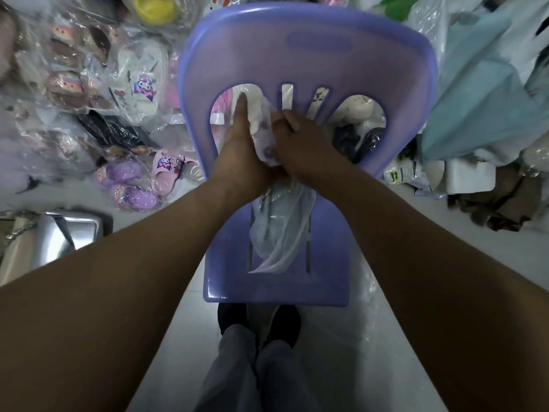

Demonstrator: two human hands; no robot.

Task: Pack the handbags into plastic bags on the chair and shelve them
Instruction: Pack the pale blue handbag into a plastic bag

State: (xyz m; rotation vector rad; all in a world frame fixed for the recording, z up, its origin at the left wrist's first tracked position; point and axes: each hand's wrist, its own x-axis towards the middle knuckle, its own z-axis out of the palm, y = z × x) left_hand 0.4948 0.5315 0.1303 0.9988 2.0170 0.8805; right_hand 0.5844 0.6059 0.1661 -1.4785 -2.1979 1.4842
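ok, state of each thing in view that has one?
left hand: fingers straight, against the plastic bag.
right hand: fingers curled, gripping the plastic bag.
plastic bag: crumpled, top held, tail draped on the seat; contents unclear.
chair: upright, backrest away from the person.
silver handbag: on the floor, unbagged.
purple slippers: on the floor, wrapped in clear plastic.

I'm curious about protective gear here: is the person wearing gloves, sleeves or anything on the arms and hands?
No. The left hand and right hand are ungloved. The left arm and right arm are bare to the frame's edge: no sleeves, watch, bracelet or ring shows.
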